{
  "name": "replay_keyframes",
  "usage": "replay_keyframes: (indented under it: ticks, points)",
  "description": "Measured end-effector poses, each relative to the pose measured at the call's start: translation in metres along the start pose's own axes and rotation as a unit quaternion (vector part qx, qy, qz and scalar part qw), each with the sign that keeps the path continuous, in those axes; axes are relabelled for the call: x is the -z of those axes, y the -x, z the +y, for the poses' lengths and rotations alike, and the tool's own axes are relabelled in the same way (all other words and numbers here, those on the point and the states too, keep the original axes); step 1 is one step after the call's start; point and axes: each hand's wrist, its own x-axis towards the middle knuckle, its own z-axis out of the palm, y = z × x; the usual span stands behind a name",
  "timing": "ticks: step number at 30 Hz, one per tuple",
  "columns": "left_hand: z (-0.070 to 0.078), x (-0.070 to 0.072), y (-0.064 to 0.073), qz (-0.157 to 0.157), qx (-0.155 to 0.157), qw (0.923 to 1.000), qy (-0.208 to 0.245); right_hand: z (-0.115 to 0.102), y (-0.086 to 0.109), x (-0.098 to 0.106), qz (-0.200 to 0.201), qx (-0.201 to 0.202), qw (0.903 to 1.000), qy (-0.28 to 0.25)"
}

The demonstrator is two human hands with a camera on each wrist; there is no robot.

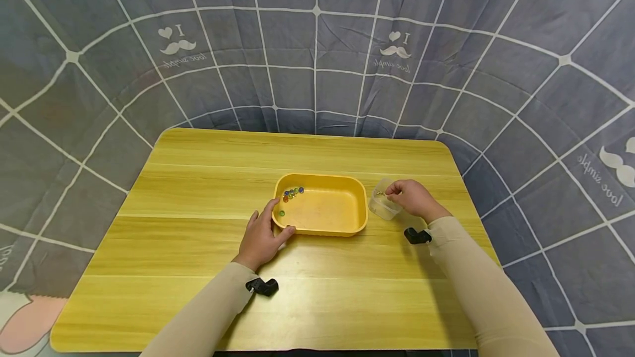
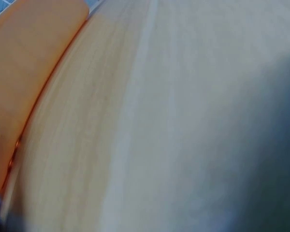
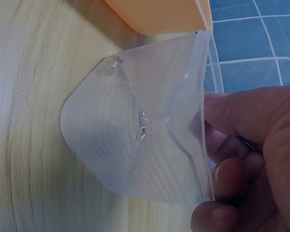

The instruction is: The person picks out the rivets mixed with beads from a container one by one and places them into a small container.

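A yellow rectangular tray (image 1: 324, 208) with raised sides stands on the table. Several coloured glass marbles (image 1: 292, 192) cluster in its far left corner, and a green one lies nearer the front. My left hand (image 1: 260, 238) rests against the tray's front left corner, fingers at the left side, thumb at the front wall. To the right, a clear plastic container (image 1: 382, 208) holds several small shiny pieces (image 3: 144, 125). At its mouth is my right hand (image 1: 414, 198), fingers bent and thumb tip at the rim. I cannot tell whether the fingertips pinch a piece.
The wooden table (image 1: 188, 247) has a rounded edge at the back. Behind it and on both sides hangs a grey curtain (image 1: 317, 43) with white grid lines. A black wrist camera (image 1: 263, 287) sits on the left sleeve, another (image 1: 416, 236) on the right.
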Motion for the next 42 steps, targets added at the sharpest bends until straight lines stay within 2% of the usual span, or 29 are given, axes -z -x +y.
replay_keyframes:
  ticks: [17, 42]
  points:
    - [0.0020, 0.0021, 0.0015, 0.001, -0.005, 1.0000, 0.001, 0.0004, 0.0010, -0.0023, 0.002, 0.001, 1.0000, -0.007]
    - [0.0024, 0.0007, 0.0034, -0.005, 0.004, 1.0000, -0.002, 0.0013, 0.0025, -0.0055, 0.006, 0.005, 1.0000, -0.001]
